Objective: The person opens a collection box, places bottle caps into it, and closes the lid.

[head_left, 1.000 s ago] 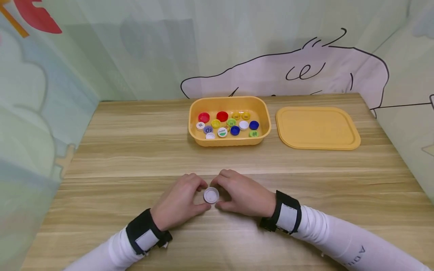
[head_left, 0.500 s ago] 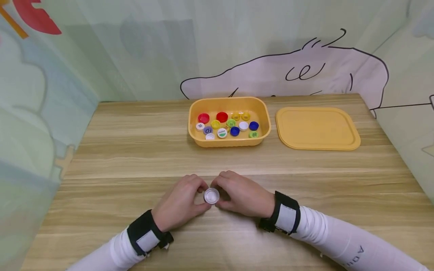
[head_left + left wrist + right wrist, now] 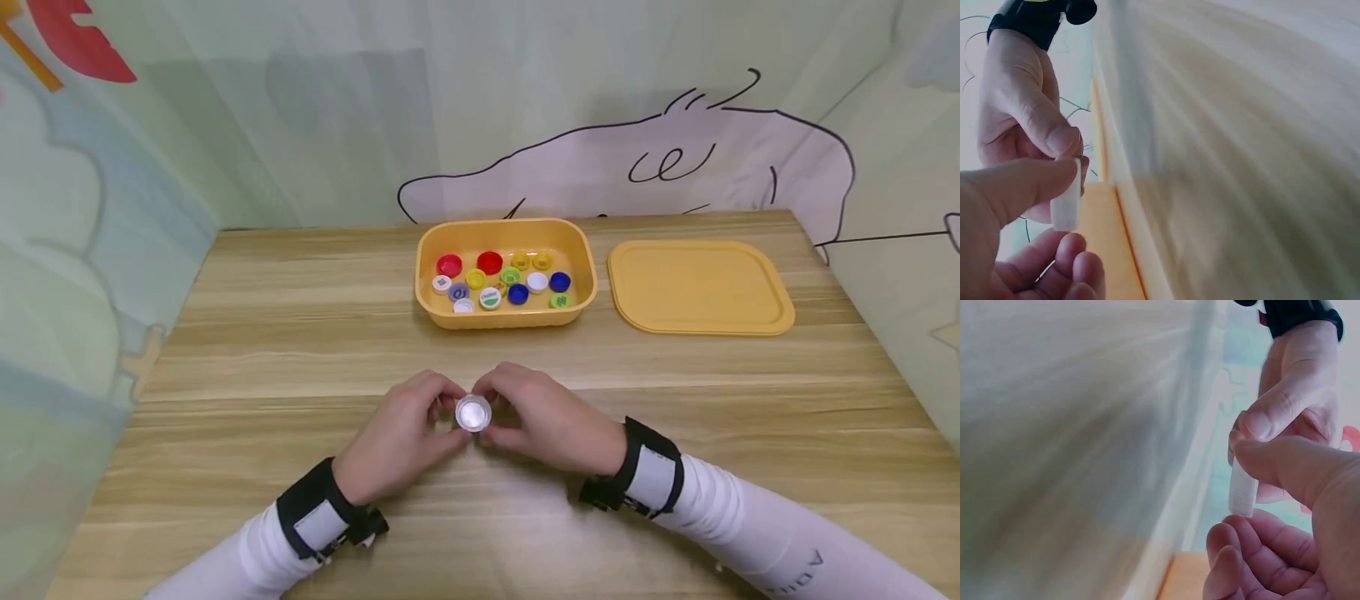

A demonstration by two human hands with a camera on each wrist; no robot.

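A round white bottle cap (image 3: 473,413) is between my two hands, its hollow side facing up in the head view. My left hand (image 3: 401,429) pinches it from the left, thumb at the near side and fingers at the far side. From the right, my right hand (image 3: 551,417) pinches it in the same way. Edge-on in the left wrist view, the cap (image 3: 1066,200) shows a plain white side wall. The right wrist view has its lower edge (image 3: 1243,494) at the curled fingertips, with the thumbs covering the upper part.
Beyond the hands stands a yellow-orange box (image 3: 506,318) with several red, yellow, green, blue and white bottle caps inside. Its flat lid (image 3: 701,287) lies to the right on the wooden table (image 3: 300,333). A printed curtain (image 3: 315,125) hangs behind.
Both hands have carried the cap slightly away from the person and to the right, and its inside looks brighter now. The box and lid stay in place.
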